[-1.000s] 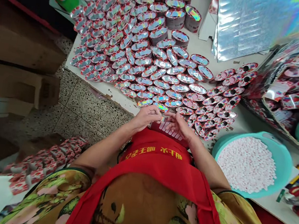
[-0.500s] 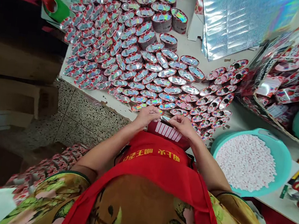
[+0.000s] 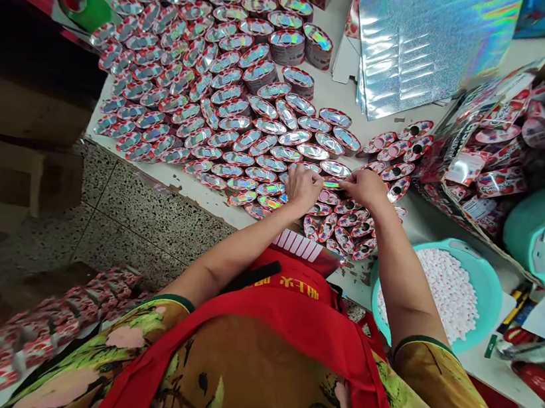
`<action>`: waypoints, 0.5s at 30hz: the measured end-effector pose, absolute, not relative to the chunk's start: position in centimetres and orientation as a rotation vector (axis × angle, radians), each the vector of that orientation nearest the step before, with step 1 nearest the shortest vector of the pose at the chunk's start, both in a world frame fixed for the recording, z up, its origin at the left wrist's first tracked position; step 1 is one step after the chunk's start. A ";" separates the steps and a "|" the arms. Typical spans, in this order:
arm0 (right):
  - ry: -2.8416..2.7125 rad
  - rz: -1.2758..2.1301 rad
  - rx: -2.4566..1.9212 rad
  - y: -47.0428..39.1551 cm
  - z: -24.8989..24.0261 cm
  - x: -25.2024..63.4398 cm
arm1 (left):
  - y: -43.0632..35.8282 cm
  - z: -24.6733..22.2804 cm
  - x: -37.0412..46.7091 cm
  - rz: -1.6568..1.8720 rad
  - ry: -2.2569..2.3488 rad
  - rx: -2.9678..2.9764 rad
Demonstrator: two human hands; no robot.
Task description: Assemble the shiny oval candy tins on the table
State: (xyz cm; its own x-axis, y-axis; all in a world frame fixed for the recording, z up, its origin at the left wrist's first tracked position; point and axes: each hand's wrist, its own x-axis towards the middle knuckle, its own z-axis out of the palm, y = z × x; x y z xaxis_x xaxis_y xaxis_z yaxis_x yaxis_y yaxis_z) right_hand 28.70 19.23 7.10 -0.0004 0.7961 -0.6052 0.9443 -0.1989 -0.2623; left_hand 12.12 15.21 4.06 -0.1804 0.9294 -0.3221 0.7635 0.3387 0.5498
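My left hand (image 3: 303, 187) and my right hand (image 3: 365, 188) reach over the front rows of small oval containers on the white table. Between their fingertips is a narrow shiny silver sticker (image 3: 332, 184), pinched at its two ends and lying at the top of one container. Silver tops cover the containers (image 3: 235, 123) to the left. Near my right hand, other containers (image 3: 328, 227) show pink lids or dark round holes in their tops. My fingers partly hide the container under the sticker.
Holographic sheets (image 3: 424, 43) lie at the back. On the right stand a carton (image 3: 443, 146) of printed packs and a turquoise basin (image 3: 489, 293) of small white pieces. A dark red sheet with white strips (image 3: 300, 244) sits at my waist. A green cup (image 3: 90, 6) stands far left.
Both hands have moved forward from near my waist, out over the containers, with the shiny sticker between them. The view has shifted slightly to the right.
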 end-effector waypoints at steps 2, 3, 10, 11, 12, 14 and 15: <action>1.807 -0.963 2.080 19.3 6.6 28.4 | 15.3 3.6 12.2 0.358 1.988 1.483; 1.791 -0.951 2.102 19.2 6.4 28.3 | 15.4 3.4 12.2 0.370 1.977 1.495; 1.686 -0.775 2.346 18.3 5.8 28.5 | 15.5 2.7 11.4 0.454 1.963 1.538; 1.683 -0.761 2.373 18.1 5.8 28.7 | 15.5 2.6 11.2 0.440 1.955 1.578; 1.694 -0.770 2.388 17.9 5.8 28.8 | 15.5 2.4 11.0 0.425 1.935 1.631; 1.749 -0.825 2.391 17.6 5.6 29.0 | 15.6 2.1 10.7 0.404 1.878 1.749; 1.773 -0.847 2.394 17.5 5.5 29.0 | 15.8 1.9 10.6 0.398 1.849 1.800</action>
